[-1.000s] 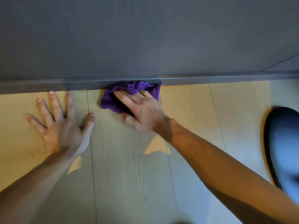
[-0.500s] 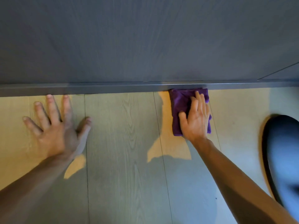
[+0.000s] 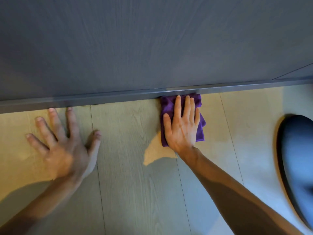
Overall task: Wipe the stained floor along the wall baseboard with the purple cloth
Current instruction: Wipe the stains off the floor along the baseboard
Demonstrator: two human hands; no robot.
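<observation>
The purple cloth [image 3: 168, 104] lies folded on the pale wood-plank floor [image 3: 128, 175], its far edge touching the dark grey baseboard [image 3: 101, 97]. My right hand [image 3: 182, 131] presses flat on top of it with the fingers stretched toward the baseboard, so most of the cloth is covered. Purple edges show past the fingertips and along the hand's right side. My left hand [image 3: 64, 146] is spread flat on the bare floor well to the left, with its fingertips close to the baseboard. No stain can be made out on the floor.
A dark grey wood-grain wall [image 3: 152, 48] rises behind the baseboard. At the right edge sits a blurred dark blue rounded object [image 3: 298, 158] on the floor. Arm shadows and patches of warm light fall across the planks between my hands.
My right hand slid the cloth rightward along the baseboard, turning its fingers toward the wall, then came back a little to the left. My left hand stayed planted.
</observation>
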